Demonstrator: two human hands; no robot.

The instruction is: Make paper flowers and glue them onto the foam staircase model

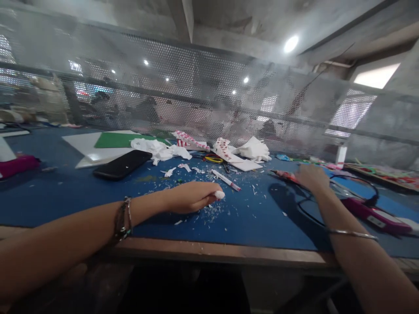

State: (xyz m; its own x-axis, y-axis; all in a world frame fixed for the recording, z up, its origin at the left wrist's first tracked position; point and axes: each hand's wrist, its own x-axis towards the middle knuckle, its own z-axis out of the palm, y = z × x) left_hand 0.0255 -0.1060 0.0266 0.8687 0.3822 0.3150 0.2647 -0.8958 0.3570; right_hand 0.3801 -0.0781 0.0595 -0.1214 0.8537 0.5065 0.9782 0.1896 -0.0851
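My left hand is closed over the blue table, with a small white piece sticking out between thumb and fingers. What the piece is made of, I cannot make out. Farther off to the right, my right hand is closed at a reddish pen-shaped tool with a dark tip pointing left; the fingers are partly hidden. A black cable loops below that hand near a purple box. White shavings lie scattered under my left hand. Beyond it rests a white pen.
A black phone lies at left by white and green sheets. Crumpled white paper, yellow-handled scissors and red-spotted white pieces are along the back. A perforated metal screen stands behind; a tray is at right.
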